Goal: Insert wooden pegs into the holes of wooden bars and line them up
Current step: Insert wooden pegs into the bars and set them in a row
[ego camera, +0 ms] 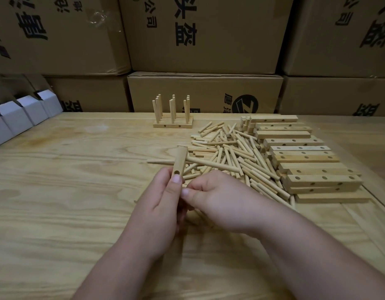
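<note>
Between hands (pixel 178 198), bar (pixel 180 163), perhaps pegged.

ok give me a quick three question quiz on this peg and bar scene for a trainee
1. True or false: the left hand holds a bar with a peg already through it.
2. Where is the pile of loose pegs? A) left of the hands B) between the held bar and the stacked bars C) on the boxes
3. What stands at the back of the table?

Key: 1 true; 2 B; 3 finished bars with upright pegs.
</note>
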`<act>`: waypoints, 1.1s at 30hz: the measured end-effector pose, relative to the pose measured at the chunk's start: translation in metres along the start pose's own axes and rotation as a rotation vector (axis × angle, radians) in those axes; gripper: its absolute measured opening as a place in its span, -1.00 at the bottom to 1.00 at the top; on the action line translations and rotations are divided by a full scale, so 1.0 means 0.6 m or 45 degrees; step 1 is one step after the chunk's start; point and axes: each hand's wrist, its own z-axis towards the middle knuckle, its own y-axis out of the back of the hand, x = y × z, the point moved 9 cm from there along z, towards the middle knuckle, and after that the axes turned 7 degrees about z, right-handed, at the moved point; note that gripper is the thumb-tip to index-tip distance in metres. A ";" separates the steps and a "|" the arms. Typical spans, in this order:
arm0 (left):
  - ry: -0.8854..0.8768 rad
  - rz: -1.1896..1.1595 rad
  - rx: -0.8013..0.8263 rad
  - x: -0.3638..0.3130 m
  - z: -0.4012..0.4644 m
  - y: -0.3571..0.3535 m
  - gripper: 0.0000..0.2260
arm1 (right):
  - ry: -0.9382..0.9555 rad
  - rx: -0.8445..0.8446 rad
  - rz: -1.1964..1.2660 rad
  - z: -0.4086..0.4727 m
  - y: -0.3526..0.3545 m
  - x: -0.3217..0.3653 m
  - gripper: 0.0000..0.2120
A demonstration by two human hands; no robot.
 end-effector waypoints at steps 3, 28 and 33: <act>-0.069 0.038 -0.027 -0.008 0.002 0.006 -0.77 | -0.041 -0.014 0.107 -0.004 0.001 -0.004 -0.67; 0.068 -0.190 -0.218 0.015 0.006 0.040 -0.70 | 0.061 -0.303 -0.178 -0.010 0.075 0.010 -0.64; 0.298 -0.445 -0.468 0.041 0.007 0.064 -0.69 | -0.233 -0.652 -0.589 -0.037 0.211 -0.040 -0.90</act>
